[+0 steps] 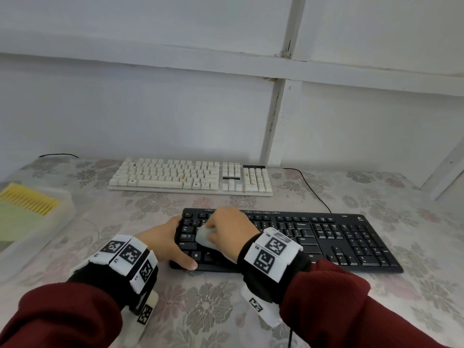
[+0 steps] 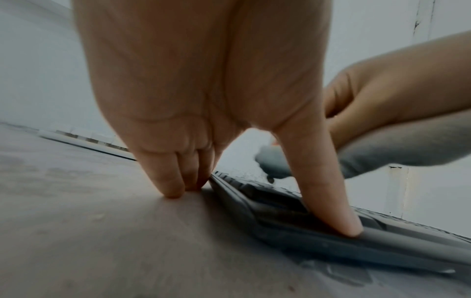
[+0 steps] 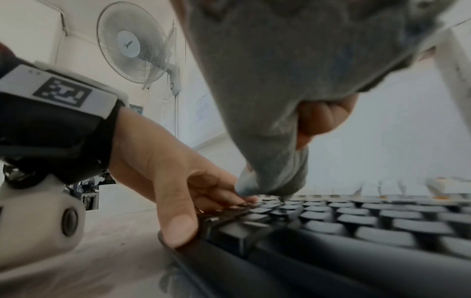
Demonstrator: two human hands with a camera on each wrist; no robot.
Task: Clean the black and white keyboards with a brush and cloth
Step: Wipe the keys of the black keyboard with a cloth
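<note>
Sleeves (image 1: 351,305): dark red, ribbed | Wrist bands (image 1: 261,270): black | Tags (image 1: 272,252): white, black square-code markers | Camera housing (image 3: 38,217): white, at 6 o'clock of band

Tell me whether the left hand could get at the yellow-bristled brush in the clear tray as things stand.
Probably yes. The left hand only steadies the black keyboard's left end, with its thumb on the front edge, and holds nothing. The yellow-bristled brush lies uncovered in the clear tray on that same side, with bare floral tablecloth between.
</note>
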